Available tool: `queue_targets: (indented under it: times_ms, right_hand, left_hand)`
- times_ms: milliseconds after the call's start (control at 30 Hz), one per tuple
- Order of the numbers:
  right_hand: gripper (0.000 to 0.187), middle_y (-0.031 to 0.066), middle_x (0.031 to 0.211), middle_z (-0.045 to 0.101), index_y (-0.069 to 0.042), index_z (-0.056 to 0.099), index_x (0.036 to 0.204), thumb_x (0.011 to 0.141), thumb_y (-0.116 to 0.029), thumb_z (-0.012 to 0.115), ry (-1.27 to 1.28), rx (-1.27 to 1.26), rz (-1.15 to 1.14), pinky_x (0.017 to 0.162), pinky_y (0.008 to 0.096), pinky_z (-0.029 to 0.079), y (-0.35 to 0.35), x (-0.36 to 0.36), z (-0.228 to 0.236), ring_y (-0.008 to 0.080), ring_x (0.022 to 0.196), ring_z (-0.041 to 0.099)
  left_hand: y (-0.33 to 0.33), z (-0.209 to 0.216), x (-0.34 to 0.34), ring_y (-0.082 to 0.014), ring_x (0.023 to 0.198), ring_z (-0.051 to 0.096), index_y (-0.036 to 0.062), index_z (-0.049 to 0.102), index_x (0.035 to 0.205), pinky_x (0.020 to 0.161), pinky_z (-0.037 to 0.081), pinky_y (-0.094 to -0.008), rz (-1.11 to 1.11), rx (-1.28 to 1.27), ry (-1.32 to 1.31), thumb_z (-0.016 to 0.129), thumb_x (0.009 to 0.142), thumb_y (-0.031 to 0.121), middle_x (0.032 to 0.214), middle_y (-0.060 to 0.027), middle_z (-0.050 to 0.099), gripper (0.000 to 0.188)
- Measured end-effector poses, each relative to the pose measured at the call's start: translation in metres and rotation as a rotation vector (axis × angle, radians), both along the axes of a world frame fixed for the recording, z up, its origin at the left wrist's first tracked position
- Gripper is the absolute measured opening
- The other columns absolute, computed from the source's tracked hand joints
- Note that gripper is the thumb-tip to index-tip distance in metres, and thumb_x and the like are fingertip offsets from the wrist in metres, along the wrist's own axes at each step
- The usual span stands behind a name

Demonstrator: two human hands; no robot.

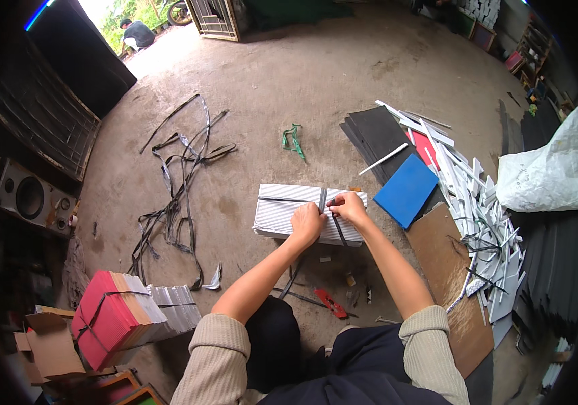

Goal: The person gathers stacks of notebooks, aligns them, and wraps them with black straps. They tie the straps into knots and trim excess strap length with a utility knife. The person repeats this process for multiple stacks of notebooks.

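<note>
On the floor in front of me lies a rectangular bundle of white, ridged-looking sheets or strips. A black plastic strap crosses it, with another length running along its top. My left hand is closed at the crossing, its fingers curled against the strap. Just beside it, my right hand pinches part of the same strap, and one end hangs down the bundle's near side. A red-handled tool, perhaps a cutter, lies on the floor between my knees and the bundle.
Tangled black strapping spreads on the left, above a tied red-topped stack. At right lie a blue board, a heap of white strips and a white sack. Green string lies ahead. A person crouches outside the doorway.
</note>
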State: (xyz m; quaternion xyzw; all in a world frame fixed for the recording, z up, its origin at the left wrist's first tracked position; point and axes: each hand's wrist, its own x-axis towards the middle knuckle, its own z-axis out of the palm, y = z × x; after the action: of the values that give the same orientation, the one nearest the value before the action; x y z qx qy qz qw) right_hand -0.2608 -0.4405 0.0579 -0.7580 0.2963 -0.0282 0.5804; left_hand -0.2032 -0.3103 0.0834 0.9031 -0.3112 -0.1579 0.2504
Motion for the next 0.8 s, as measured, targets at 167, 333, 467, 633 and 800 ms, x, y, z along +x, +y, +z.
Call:
queue_targets:
  times_ms: [167,333,467,633,800]
  right_hand:
    - [0.008,0.0083,0.065,0.064,0.001,0.063,0.074,0.067,0.000,0.065,-0.111,0.020,-0.024,0.050,0.0231,0.046,-0.003,-0.004,-0.015,0.0125,0.056,0.063]
    - [0.010,0.0114,0.069,0.064,0.005,0.061,0.078,0.068,0.006,0.063,-0.069,-0.170,-0.033,0.053,0.0264,0.052,0.000,0.006,-0.020,0.0166,0.061,0.063]
    - [0.011,0.0131,0.068,0.063,0.006,0.058,0.076,0.067,0.005,0.064,-0.097,-0.267,0.001,0.054,0.0262,0.052,-0.003,0.007,-0.027,0.0172,0.061,0.064]
    - [0.014,0.0128,0.066,0.062,0.006,0.053,0.073,0.066,0.004,0.065,-0.117,-0.203,-0.052,0.052,0.0268,0.052,0.006,-0.001,-0.012,0.0168,0.060,0.063]
    - [0.018,0.0119,0.061,0.061,0.003,0.049,0.068,0.065,0.002,0.067,-0.140,-0.193,-0.115,0.047,0.0272,0.050,0.018,-0.004,0.009,0.0168,0.055,0.063]
  left_hand:
    - [0.000,-0.003,-0.004,-0.0324,0.079,0.060,-0.0017,0.057,0.079,0.066,0.047,-0.0412,0.002,0.020,-0.153,0.067,0.070,0.025,0.077,-0.0183,0.061,0.030]
    - [-0.003,0.001,-0.005,-0.0326,0.078,0.060,-0.0017,0.057,0.081,0.066,0.047,-0.0413,0.006,0.088,-0.172,0.067,0.070,0.025,0.078,-0.0181,0.061,0.031]
    - [-0.004,-0.014,-0.002,-0.0324,0.078,0.060,-0.0016,0.057,0.080,0.065,0.047,-0.0407,0.002,0.059,-0.250,0.066,0.071,0.026,0.078,-0.0177,0.061,0.030]
    - [-0.005,-0.012,-0.010,-0.0324,0.079,0.060,-0.0020,0.057,0.079,0.065,0.048,-0.0403,0.059,0.051,-0.245,0.065,0.071,0.027,0.079,-0.0171,0.062,0.031]
    - [-0.005,-0.006,-0.007,-0.0317,0.077,0.061,-0.0009,0.061,0.075,0.066,0.048,-0.0388,0.036,0.103,-0.219,0.068,0.068,0.027,0.077,-0.0159,0.062,0.029]
